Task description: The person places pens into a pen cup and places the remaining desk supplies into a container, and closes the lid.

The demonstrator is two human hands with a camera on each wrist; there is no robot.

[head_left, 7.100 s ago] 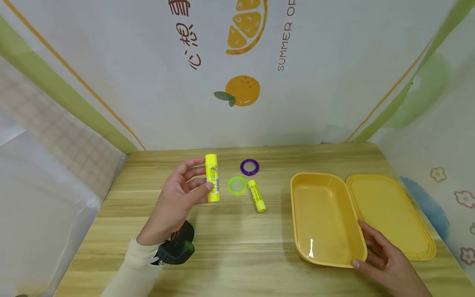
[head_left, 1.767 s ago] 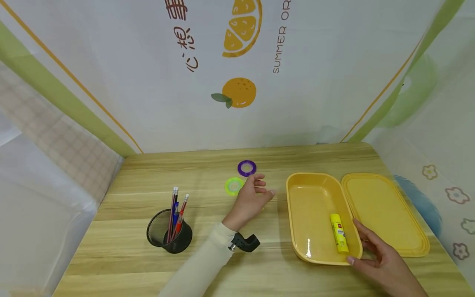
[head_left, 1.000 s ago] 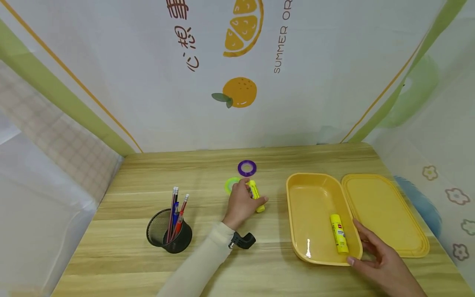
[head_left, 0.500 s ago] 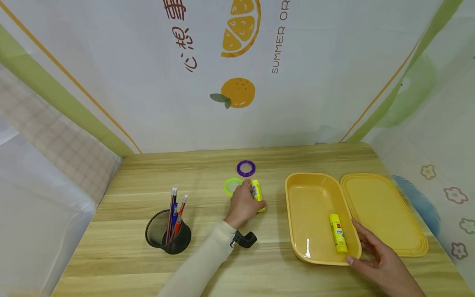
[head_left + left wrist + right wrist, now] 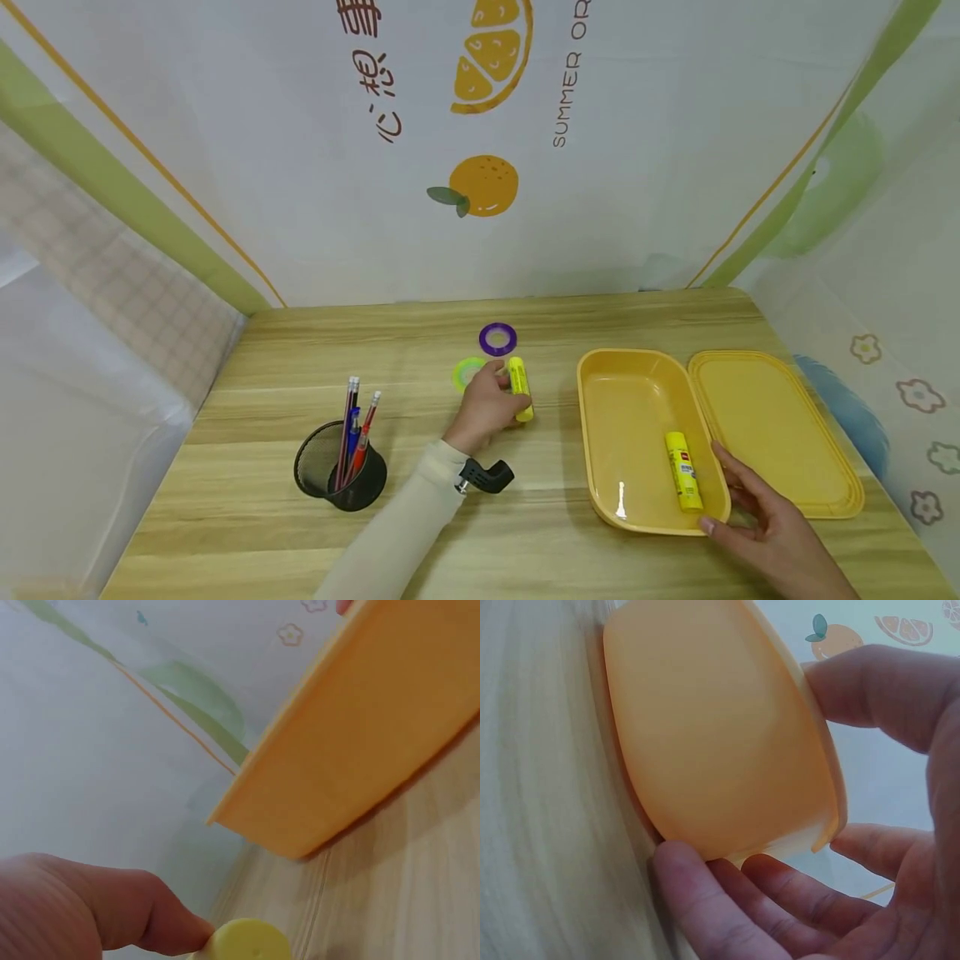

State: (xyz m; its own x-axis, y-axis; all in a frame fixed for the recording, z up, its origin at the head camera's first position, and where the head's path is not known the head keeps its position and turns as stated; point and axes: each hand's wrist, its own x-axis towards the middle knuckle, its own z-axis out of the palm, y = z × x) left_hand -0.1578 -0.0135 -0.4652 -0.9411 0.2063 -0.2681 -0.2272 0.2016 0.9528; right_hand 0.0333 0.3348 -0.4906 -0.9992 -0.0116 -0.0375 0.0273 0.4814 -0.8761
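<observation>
My left hand (image 5: 486, 406) pinches a yellow glue stick (image 5: 520, 388) between thumb and fingers, near the middle of the table. In the left wrist view the thumb presses against the round yellow end of the glue stick (image 5: 249, 941). A second glue stick (image 5: 683, 472) lies inside the yellow plastic box (image 5: 622, 433), along its right side. My right hand (image 5: 776, 533) holds the box's near right corner; in the right wrist view the thumb is at the rim and the fingers lie against the box's wall (image 5: 712, 727).
A green tape roll (image 5: 467, 372), partly hidden by my left hand, and a purple tape roll (image 5: 490, 348) lie farther back. On the left stands a black mesh pen cup (image 5: 366, 487) with several pencils and pens. The box's yellow lid (image 5: 776, 433) lies to its right.
The first glue stick went from my left hand into the box. My left hand then reached back and took hold of the other glue stick, now shifted slightly. My right hand stays at the box.
</observation>
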